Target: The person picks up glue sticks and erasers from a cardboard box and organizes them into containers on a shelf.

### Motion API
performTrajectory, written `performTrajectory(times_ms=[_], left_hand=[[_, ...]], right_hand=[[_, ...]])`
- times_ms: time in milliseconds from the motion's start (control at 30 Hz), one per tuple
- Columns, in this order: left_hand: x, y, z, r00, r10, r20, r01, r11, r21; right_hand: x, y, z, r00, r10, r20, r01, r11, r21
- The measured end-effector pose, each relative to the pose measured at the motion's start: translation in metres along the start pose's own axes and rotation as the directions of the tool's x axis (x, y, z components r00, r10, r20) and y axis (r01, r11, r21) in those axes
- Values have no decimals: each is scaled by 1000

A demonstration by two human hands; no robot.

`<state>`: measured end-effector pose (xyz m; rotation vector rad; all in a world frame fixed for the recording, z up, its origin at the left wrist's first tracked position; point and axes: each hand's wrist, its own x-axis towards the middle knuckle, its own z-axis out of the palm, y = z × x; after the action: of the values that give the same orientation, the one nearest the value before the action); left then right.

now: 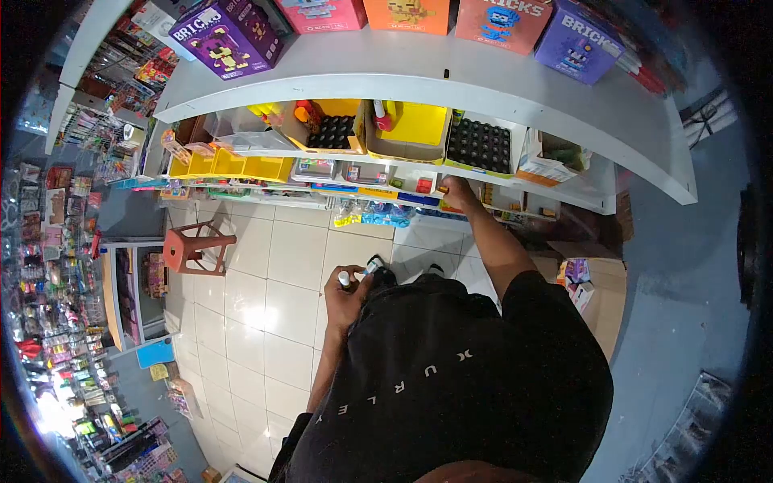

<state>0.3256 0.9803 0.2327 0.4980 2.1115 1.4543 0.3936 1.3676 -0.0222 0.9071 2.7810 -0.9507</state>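
My left hand (346,298), low in front of my body, is closed around a small white-capped bottle or tube (345,278). A small pale blue and white item (369,270) shows by its fingertips. Reaching forward, my right hand (457,194) is at the lower shelf, its fingers together beside the small compartments. A tiny orange item (443,189) is at its fingertips; what exactly it grips is too small to tell. Just left of it sits a white tray (413,180) with red and blue small items.
Above are egg-crate-like black holders (481,147), a yellow-lined box (411,127) and yellow bins (229,163). Boxed brick sets (225,40) line the upper shelf (403,68). A red stool (197,248) stands left on tiles; an open carton (608,298) is at right.
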Motion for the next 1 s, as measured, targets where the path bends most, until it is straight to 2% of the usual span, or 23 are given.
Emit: performTrajectory(times_ms=[100,300,400,467,533,600,667,733,833,867,1000], left_hand=[[-2,-2,0,1000,-9,1,9,1000,-17],[0,-4,0,997,60,-40,-62,997,-50],[-2,-3,0,999,24,-30,-25,999,-40],[-2,-3,0,1000,0,-22,-1,1000,-29],[-3,-5,0,1000,-9,-19,9,1000,-20],[-3,-3,0,999,2,-33,-2,1000,-22],[-3,-3,-1,999,-2,-40,2,1000,-4],[-2,-2,-2,999,-23,-41,24,999,31],[-4,5,-2,999,12,-43,-7,993,119],[-4,0,-2,999,9,-47,-5,996,89],[-1,-14,1,998,27,-60,-26,999,19]], right_hand=[[-5,-5,-2,997,65,-34,-60,987,147],[-20,-22,-24,993,31,111,-41,995,92],[-30,-42,-43,995,3,101,-2,1000,-17],[-24,-24,-17,995,-8,-102,6,1000,-12],[-21,-12,-11,988,-5,-157,5,1000,1],[-15,-3,-10,998,10,-64,-9,1000,19],[-9,-8,-15,994,58,95,-47,992,-116],[-6,-14,-21,985,100,141,-75,982,-173],[-10,-21,-25,990,127,59,-119,985,-124],[-11,-22,-24,990,133,35,-129,986,-103],[-7,-12,-20,1000,8,-28,-11,995,-102]])
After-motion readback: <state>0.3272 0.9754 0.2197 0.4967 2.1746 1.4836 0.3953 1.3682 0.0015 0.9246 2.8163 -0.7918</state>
